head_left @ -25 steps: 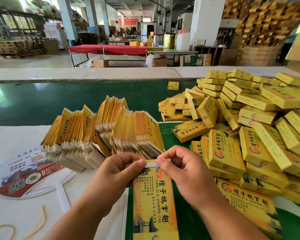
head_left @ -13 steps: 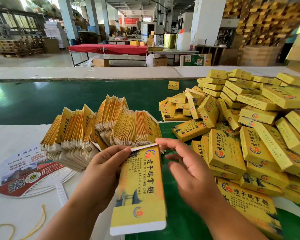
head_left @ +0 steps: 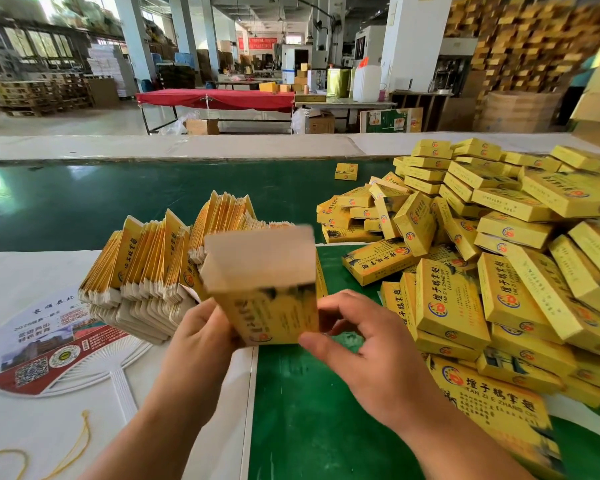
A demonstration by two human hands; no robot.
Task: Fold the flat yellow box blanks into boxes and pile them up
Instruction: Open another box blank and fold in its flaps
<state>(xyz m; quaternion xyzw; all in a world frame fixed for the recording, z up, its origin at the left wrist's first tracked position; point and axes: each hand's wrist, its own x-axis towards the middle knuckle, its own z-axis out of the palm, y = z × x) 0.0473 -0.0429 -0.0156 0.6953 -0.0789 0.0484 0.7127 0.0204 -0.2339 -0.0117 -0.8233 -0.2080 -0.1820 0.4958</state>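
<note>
Far left: white table covering (head_left: 32, 278) with a thin yellow cord (head_left: 66, 459) lying looped near the front edge, and a flat round printed paper fan (head_left: 59, 344) with ribbed white plastic spokes and handle. Next, the stack of flat blanks (head_left: 160, 268), glossy yellow card with white raw edges, standing on edge in fanned bundles, partly on the white covering and touching the fan's rim. Centre: left hand (head_left: 201, 337) grips a half-opened box (head_left: 271, 289) by its lower left side, thumb on the printed face; the box is held upright above the table, its plain greyish-white top flap (head_left: 260, 254) tilted up (motion-blurred, print unreadable). Right hand (head_left: 364, 355) just beside the box's lower right corner, fingers loosely curled, thumb tip at the bottom edge; cannot tell if it's actually pinching the card or only touching it. Under both hands a green mat (head_left: 309, 410), smooth; behind it a darker green glossy belt surface (head_left: 101, 202). Right: big loose pile of folded boxes (head_left: 482, 271), rectangular, yellow, red round logos, black characters, lying at all angles, with tidier rows at the back. One small box (head_left: 346, 171) sits alone on the belt, apart from the pile.
</note>
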